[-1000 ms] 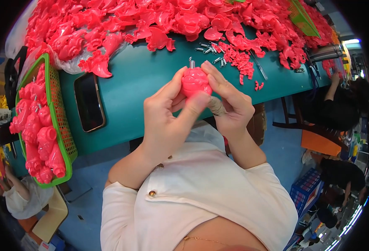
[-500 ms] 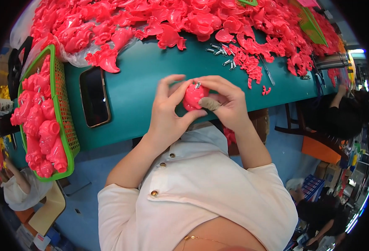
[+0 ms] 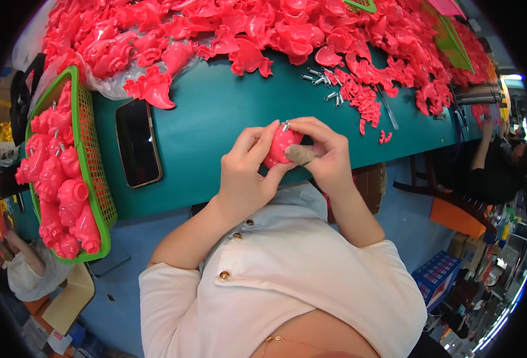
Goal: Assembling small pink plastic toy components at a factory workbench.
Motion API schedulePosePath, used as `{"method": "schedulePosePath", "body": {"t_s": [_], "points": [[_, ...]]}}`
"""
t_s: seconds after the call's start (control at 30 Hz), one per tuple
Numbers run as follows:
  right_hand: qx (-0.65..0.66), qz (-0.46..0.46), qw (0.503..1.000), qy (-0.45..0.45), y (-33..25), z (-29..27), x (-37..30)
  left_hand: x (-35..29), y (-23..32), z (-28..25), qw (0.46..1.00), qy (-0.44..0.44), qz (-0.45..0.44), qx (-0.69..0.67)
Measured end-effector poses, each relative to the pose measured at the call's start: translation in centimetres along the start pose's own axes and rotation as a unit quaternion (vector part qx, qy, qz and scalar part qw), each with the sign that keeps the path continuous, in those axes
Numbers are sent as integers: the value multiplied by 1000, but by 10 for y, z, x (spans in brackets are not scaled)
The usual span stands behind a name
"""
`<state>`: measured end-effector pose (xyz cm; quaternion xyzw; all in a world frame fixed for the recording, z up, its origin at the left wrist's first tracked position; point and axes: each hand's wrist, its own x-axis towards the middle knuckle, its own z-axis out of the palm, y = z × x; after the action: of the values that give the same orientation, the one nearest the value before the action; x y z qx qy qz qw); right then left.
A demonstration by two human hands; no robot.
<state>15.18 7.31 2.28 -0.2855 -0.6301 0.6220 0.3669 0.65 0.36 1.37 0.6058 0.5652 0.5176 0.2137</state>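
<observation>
Both my hands hold a glossy pink plastic part (image 3: 281,145) over the near edge of the green table. My left hand (image 3: 248,164) is closed round its left side, with the thumb below and the fingers along the upper left. On the other side my right hand (image 3: 329,152) grips it, the index finger at the top and a thumb in a tan covering (image 3: 301,154) pressed on its face. A small metal spring (image 3: 285,126) sticks out at the top of the part, by the right fingertips. The far side of the part is hidden.
A green basket (image 3: 90,149) of assembled pink parts stands at the left, beside a dark phone (image 3: 139,143). Loose pink shells (image 3: 296,39) are heaped across the back. Several springs (image 3: 318,76), small pink pieces (image 3: 362,98) and a thin tool (image 3: 389,110) lie right of centre.
My left fingers have drawn closer round the pink part; the upper ones were more spread before. The right hand keeps its grip. The view has shifted slightly.
</observation>
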Motion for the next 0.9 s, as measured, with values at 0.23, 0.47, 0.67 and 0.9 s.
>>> {"method": "schedulePosePath", "body": {"t_s": [0.23, 0.47, 0.67, 0.9], "points": [[212, 177, 961, 7, -4, -14, 7, 0, -4, -2, 981, 9, -76, -181], [149, 81, 985, 40, 6, -7, -5, -3, -5, -9, 992, -7, -14, -128], [214, 153, 965, 7, -1, -13, -2, 10, 13, -25, 996, -58, -7, -63], [268, 35, 963, -9, 3, -1, -5, 11, 31, -25, 995, 36, 33, -84]]}}
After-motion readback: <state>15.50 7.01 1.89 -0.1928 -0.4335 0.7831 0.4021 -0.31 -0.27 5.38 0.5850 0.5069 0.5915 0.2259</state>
